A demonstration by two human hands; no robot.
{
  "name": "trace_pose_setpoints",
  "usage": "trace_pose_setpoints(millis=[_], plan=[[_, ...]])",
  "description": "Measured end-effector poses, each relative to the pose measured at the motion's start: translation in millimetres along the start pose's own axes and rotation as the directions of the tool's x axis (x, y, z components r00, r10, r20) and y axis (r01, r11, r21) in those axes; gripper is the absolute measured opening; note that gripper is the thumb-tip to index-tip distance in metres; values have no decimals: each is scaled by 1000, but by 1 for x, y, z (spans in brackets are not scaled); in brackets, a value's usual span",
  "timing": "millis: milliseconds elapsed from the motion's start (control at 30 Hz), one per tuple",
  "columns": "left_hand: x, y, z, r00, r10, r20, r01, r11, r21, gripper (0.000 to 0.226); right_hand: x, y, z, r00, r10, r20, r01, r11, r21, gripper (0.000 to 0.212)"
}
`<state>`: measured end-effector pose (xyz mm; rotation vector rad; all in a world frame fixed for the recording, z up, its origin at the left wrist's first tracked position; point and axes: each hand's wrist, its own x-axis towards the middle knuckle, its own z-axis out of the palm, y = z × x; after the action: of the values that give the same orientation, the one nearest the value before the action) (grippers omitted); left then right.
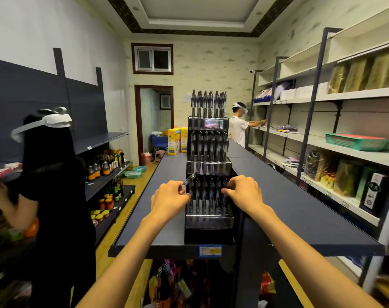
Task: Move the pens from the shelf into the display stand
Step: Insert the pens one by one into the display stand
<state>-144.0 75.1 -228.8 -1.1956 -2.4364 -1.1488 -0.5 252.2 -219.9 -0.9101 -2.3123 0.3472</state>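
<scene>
A tiered black display stand (pixel 208 221) sits on the dark shelf top (pixel 289 210) in front of me, its three tiers filled with several upright black pens (pixel 208 105). My left hand (pixel 169 200) holds one pen (pixel 187 181), which slants up and to the right beside the stand's lowest tier. My right hand (pixel 244 192) has its fingers curled at the right end of the lowest row, pinching a pen there; the fingertips hide the pen's top.
A person in black (pixel 53 192) stands close on the left by shelves of sauce bottles (pixel 104 165). Another person (pixel 239 127) works at the white wall shelves (pixel 344 150) on the right. Yellow boxes (pixel 177 141) stand beyond the stand.
</scene>
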Motion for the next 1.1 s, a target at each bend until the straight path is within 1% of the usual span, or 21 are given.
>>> trace_pose_setpoints(millis=[100,233,300,367,433,467,533,600,667,733,800,967,1000,1100], plan=[[-1,-1,1,1000,0,3,0,1000,6,32,-1,1,2,1000,3,-20,-2,1000,4,30],[-2,-1,4,1000,-17,12,17,1000,23,31,-2,-5,-4,1000,-9,-30,9,1000,-14,35],[-3,-1,5,1000,-25,17,25,999,22,31,-5,-10,-6,998,-7,-64,8,1000,18,36],[-3,-1,7,999,-25,27,25,1000,20,31,-8,-17,-9,991,-27,-128,38,996,77,31],[-3,-2,8,999,-23,39,23,1000,8,30,-12,-27,-11,986,-78,-149,100,984,147,21],[-4,-3,9,999,-23,40,23,1000,5,29,-14,-33,-11,987,-96,-126,119,975,188,16],[-3,-1,10,999,-22,39,21,1000,24,29,-18,-47,-11,995,-92,-43,101,948,301,11],[-4,1,11,998,-11,55,9,999,40,30,-20,-59,-7,997,-74,38,51,905,422,16],[-5,2,12,997,2,74,-5,999,46,32,-21,-68,-2,994,-62,94,6,864,504,23],[-6,3,11,995,23,94,-28,998,55,30,-21,-73,3,993,-51,110,-15,847,532,28],[-7,2,11,992,51,111,-56,997,49,21,-22,-77,8,992,-47,113,-23,834,552,29],[-8,-4,7,986,70,151,-76,996,36,18,-24,-82,19,993,-19,114,-53,800,598,21],[-9,-5,5,984,74,159,-80,996,31,19,-24,-82,21,993,-10,117,-66,775,628,20],[-9,-8,-2,983,78,167,-86,996,37,26,-22,-84,20,993,32,111,-104,655,748,17]])
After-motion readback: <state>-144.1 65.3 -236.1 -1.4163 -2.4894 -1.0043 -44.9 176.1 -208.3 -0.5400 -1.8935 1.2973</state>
